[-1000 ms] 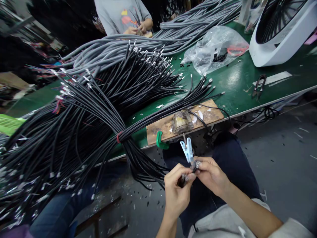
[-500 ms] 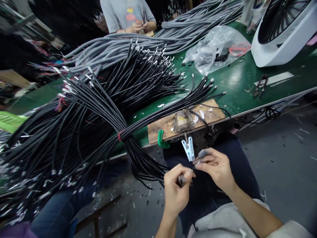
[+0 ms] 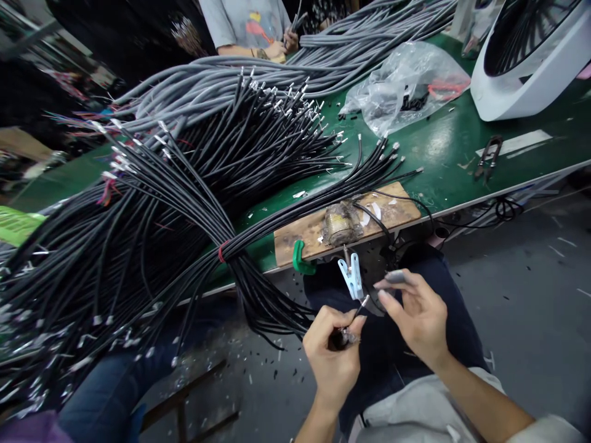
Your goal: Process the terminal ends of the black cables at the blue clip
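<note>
My left hand [image 3: 333, 351] is closed on black cables, and one cable end [image 3: 364, 303] with a whitish tip sticks up past its thumb. To the right, my right hand [image 3: 418, 317] has its fingers apart with nothing between them; a grey covering is on one finger. Just above both hands a light blue clothespin [image 3: 351, 277] hangs from the shaft of a small motor [image 3: 340, 225], which is mounted on a wooden board [image 3: 295, 237]. The cables in my left hand run from a bundle [image 3: 258, 295] bound with a red tie [image 3: 222, 251].
A green clamp [image 3: 302, 258] grips the board. Piles of black cables [image 3: 152, 234] and grey cables [image 3: 203, 80] cover the left. Farther right lie a plastic bag [image 3: 392, 86], snips [image 3: 489, 159] and a white fan [image 3: 508, 98]. Another person [image 3: 249, 31] works across the table [image 3: 443, 138].
My right hand has come off the cable end, moved right and opened. The cable tip in my left hand now stands free. The other person's hands have shifted right.
</note>
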`<state>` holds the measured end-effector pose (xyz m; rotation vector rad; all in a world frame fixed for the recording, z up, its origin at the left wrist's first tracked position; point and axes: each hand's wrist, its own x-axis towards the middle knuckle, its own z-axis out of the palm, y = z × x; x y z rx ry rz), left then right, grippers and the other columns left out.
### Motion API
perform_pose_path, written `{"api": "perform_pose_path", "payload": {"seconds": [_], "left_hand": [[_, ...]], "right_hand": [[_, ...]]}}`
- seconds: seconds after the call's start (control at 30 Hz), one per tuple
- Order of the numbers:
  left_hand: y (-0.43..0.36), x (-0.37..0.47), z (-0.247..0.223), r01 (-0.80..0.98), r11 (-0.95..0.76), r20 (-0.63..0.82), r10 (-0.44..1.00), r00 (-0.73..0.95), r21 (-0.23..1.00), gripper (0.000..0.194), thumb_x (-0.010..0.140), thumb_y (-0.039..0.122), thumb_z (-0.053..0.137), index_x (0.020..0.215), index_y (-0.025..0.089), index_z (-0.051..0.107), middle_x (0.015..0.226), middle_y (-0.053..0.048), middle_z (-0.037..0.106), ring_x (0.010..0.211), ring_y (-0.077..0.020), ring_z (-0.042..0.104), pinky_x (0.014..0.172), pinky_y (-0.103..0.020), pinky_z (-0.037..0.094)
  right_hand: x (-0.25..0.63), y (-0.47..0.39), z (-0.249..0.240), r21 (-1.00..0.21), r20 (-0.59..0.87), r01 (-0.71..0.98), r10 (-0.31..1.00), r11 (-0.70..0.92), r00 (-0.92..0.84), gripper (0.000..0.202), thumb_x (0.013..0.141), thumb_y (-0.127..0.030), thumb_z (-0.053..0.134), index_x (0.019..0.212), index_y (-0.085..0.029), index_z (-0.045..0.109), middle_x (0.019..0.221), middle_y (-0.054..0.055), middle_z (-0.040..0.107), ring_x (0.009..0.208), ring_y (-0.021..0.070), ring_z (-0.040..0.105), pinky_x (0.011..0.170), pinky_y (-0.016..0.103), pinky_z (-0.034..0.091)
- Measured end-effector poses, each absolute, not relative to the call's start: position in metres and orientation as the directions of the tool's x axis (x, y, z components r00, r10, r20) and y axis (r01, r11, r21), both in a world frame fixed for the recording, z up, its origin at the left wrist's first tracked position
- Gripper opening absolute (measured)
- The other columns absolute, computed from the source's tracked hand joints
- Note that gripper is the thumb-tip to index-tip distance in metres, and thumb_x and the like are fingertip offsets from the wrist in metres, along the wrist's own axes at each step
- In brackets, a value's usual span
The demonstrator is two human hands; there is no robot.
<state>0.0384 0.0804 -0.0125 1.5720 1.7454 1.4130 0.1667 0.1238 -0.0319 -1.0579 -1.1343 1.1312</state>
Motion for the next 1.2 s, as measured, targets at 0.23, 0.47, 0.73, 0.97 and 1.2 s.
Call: {"api": "perform_pose_path", "payload": {"seconds": [0.23,0.47,0.73,0.97,1.2], "left_hand": [[0.082,0.042,-0.021,0.513,-0.155,0.336,0.899,-0.281,0.844,0.016,0.076,0.009,0.069,0.068,0.017,0.057,0.062,0.004,0.052,0.055,-0.0098,0.05,0.054,-0.021,0.04],[0.085,0.041,-0.021,0.468,-0.095,0.263,0.914,-0.309,0.879,0.018,0.077,0.014,0.069,0.064,0.016,0.056,0.059,0.004,0.049,0.053,-0.0092,0.046,0.05,-0.021,0.036],[0.085,0.037,-0.02,0.431,-0.02,0.16,0.943,-0.292,0.902,0.015,0.08,0.019,0.067,0.065,0.016,0.064,0.058,0.003,0.049,0.051,-0.009,0.043,0.048,-0.021,0.031],[0.086,0.036,-0.014,0.438,-0.015,0.13,0.963,-0.235,0.899,0.02,0.085,0.022,0.061,0.066,0.016,0.063,0.059,0.002,0.052,0.053,-0.0094,0.046,0.05,-0.021,0.033],[0.086,0.04,-0.013,0.515,0.007,0.162,0.945,-0.283,0.857,0.025,0.09,0.025,0.053,0.067,0.016,0.058,0.059,0.003,0.048,0.052,-0.0095,0.043,0.05,-0.022,0.03]], "right_hand": [[0.174,0.142,-0.024,-0.924,-0.208,-0.278,0.954,-0.264,-0.215,0.023,0.068,-0.028,0.08,0.084,-0.016,0.068,0.072,0.004,0.074,0.069,0.0184,0.072,0.067,0.026,0.059],[0.172,0.123,-0.038,-0.993,-0.043,-0.108,0.992,-0.056,-0.121,0.014,0.077,-0.021,0.071,0.091,-0.018,0.071,0.083,0.006,0.076,0.075,0.0218,0.073,0.072,0.031,0.06],[0.177,0.126,-0.051,-0.981,0.181,0.057,0.98,0.186,-0.086,0.012,0.082,-0.015,0.064,0.09,-0.021,0.07,0.083,0.004,0.068,0.074,0.0188,0.065,0.07,0.03,0.053],[0.167,0.135,-0.042,-0.983,0.183,-0.089,0.932,0.163,-0.313,0.017,0.089,-0.03,0.057,0.093,-0.018,0.069,0.082,0.007,0.062,0.078,0.0203,0.055,0.069,0.032,0.046],[0.148,0.122,-0.049,-0.944,0.33,-0.018,0.941,0.329,-0.071,0.023,0.091,-0.026,0.054,0.073,-0.02,0.065,0.066,0.005,0.056,0.063,0.0186,0.048,0.058,0.032,0.04]]}}
